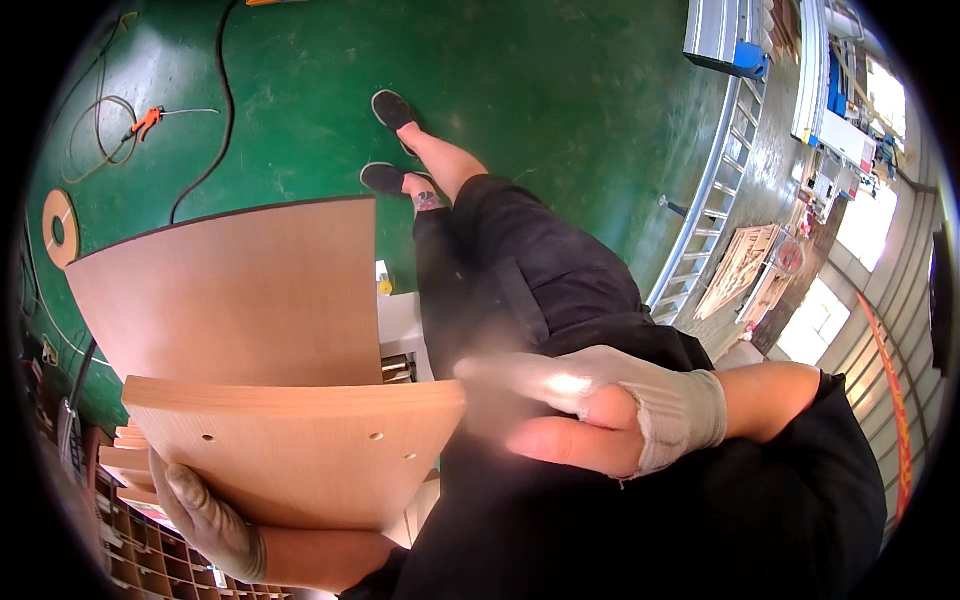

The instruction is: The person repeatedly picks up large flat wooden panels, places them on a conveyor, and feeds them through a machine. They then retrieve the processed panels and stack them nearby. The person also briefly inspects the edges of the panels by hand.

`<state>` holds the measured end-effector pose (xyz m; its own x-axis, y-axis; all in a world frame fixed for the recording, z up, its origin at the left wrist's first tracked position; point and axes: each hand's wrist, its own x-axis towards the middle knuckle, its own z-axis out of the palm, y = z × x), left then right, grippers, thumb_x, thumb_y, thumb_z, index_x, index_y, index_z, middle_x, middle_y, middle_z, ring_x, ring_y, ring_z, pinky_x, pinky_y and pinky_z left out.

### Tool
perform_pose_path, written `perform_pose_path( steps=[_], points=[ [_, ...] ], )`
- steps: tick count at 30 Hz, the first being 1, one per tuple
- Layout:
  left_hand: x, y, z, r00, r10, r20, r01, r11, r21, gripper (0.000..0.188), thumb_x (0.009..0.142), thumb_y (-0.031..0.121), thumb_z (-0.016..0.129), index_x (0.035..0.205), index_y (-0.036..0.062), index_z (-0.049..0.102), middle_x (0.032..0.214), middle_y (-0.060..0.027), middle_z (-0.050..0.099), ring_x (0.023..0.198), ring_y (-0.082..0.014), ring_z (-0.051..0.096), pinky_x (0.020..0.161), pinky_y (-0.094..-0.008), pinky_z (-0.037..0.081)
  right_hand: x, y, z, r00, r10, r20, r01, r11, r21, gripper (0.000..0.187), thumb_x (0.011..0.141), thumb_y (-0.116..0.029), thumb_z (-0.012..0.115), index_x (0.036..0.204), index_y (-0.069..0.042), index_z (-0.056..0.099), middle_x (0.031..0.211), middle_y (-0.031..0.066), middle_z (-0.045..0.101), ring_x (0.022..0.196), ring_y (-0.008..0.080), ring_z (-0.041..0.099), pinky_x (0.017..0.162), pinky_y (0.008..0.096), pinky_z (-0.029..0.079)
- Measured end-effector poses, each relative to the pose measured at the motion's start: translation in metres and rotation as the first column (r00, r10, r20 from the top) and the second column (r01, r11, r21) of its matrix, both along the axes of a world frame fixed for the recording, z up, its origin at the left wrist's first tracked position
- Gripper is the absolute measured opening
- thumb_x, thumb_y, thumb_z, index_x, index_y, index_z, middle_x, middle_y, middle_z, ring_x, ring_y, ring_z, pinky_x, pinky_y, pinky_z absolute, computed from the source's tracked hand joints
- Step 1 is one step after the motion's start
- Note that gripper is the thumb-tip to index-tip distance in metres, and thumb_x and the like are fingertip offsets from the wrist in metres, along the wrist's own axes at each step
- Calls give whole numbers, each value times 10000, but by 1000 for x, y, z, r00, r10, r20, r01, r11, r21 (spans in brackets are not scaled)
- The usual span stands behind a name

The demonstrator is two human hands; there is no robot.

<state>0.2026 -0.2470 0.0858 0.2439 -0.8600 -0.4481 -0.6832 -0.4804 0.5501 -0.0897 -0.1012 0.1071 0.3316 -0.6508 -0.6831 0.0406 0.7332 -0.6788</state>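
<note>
Gripping the drilled wood-grain panel (300,450) at its lower-left edge, your gloved left hand (212,525) is holding it left of your torso (620,540). Your right hand (625,395) is pointing toward the panel's right corner, its grip narrowly parted; contact cannot be confirmed. A larger wood-grain board (240,290) is showing just beyond.

Near left: drilled board (300,455), held in your left hand (208,515), blocks passage; taller panel (240,300) closes its far side. Board's right corner sits just beside your right hand's (590,405) fingertips. White machine part (402,320) narrows the gap between panel and your legs (560,270). Far side: room above green floor (310,100); black hose (227,100) crosses left.
</note>
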Motion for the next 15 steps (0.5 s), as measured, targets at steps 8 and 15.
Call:
perform_pose_path(
  steps=[8, 15],
  points=[
    [35, -1, -3, 970, -181, -161, 193, 979, 66, 552, 1051, 410, 395, 1358, -35, 509, 1295, -131, 587, 1199, -205, 493, 1126, -357, 240, 0, 2, 3, 1000, 6, -8, -6, 1000, -14, 593, 1017, -301, 447, 1347, 186, 368, 1274, 339, 534, 1199, 417, 544, 1009, 393, 437],
    [37, -3, -4, 974, -220, -49, 222, 974, 44, 536, 1049, 394, 414, 1365, -30, 504, 1280, -124, 584, 1167, -199, 504, 1066, -341, 326, 2, 1, 3, 1000, -28, 5, 28, 1000, -3, 607, 1022, -311, 441, 1347, 195, 358, 1281, 347, 526, 1207, 418, 539, 1019, 396, 431]
  ],
)
